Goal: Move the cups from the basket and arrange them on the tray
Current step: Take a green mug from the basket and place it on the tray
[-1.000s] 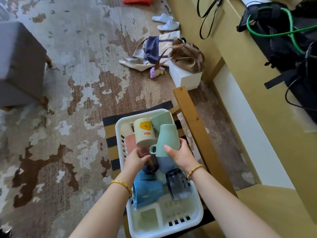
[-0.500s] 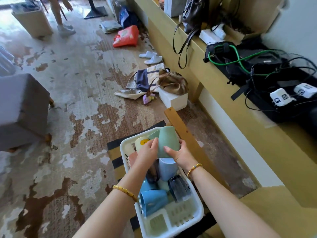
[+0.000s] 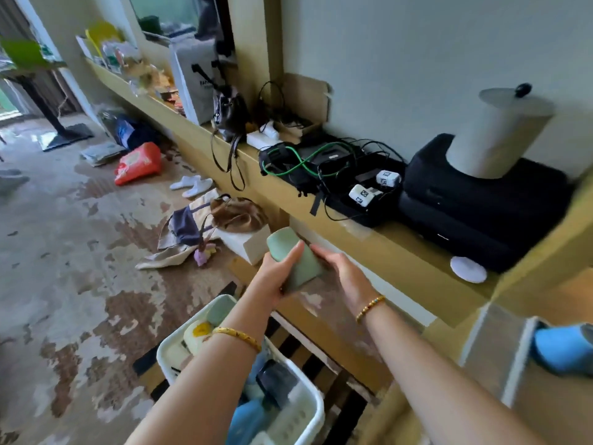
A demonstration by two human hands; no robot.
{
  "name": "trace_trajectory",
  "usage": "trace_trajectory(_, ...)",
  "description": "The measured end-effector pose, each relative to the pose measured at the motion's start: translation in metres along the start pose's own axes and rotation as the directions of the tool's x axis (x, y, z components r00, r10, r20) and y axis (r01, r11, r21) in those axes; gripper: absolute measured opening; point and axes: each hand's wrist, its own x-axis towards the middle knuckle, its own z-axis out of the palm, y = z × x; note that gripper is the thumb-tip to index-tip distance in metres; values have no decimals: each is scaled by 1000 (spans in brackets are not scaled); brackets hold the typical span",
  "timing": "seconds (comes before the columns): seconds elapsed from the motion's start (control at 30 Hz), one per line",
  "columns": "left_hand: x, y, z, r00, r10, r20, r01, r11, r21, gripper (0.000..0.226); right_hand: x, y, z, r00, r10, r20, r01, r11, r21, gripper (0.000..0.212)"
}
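Note:
A pale green cup (image 3: 293, 256) is held tilted in the air above the basket, its base pointing up and left. My left hand (image 3: 276, 277) grips its near side and my right hand (image 3: 345, 277) touches its right side. The white plastic basket (image 3: 308, 409) sits below, partly hidden by my left forearm, with a cream cup with a yellow mark (image 3: 199, 335), another green cup (image 3: 221, 313), a dark cup (image 3: 276, 380) and blue cups (image 3: 247, 419) in it. A blue cup (image 3: 561, 351) lies on its side on the clear tray (image 3: 500, 358) at the right.
A wooden ledge (image 3: 369, 248) runs along the wall with cables, a black case (image 3: 481, 207) and a paper roll (image 3: 497, 133). Bags (image 3: 224, 220), slippers (image 3: 192, 184) and a red pack (image 3: 138, 162) lie on the worn carpet.
Both hands have lifted the green cup out of the basket and up to the right. My view has swung up toward the ledge and tray.

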Motion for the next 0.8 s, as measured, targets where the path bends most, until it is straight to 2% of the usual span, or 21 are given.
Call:
trace_trajectory(0.1,-4,-1,51,1000,13,20,-16,994,106,55,-26,-17,-49,987,-126,-101,119,990,-75,36)
trace_trajectory(0.2,-13,-5,100,980,41,196,-80,978,195,59,-49,-26,-107,922,-271,-278,229,958,-175,26)
trace_trajectory(0.33,-31,-15,175,854,105,510,-199,971,135,54,-87,-30,-185,927,-247,-281,172,948,-268,40)
trace_trajectory(0.4,-44,-26,218,792,126,597,-228,969,99,43,-110,-34,-219,937,-241,-254,180,953,-242,30)
trace_trajectory(0.47,-56,-41,259,754,109,647,-231,967,107,42,-133,-34,-254,927,-273,-257,210,946,-248,26)
trace_trajectory(0.57,-70,-67,316,710,41,703,-209,966,154,45,-168,-28,-313,916,-224,-333,141,957,-255,32)
trace_trajectory(0.63,-79,-84,352,677,-6,736,-177,970,169,35,-195,-23,-351,905,-191,-380,100,964,-245,32)
trace_trajectory(0.73,-92,-107,401,660,-69,748,-163,959,233,18,-230,-14,-398,838,-219,-500,101,962,-253,31)
trace_trajectory(0.8,-101,-119,430,649,-88,756,-243,917,316,20,-249,-6,-424,775,-274,-570,114,947,-300,30)
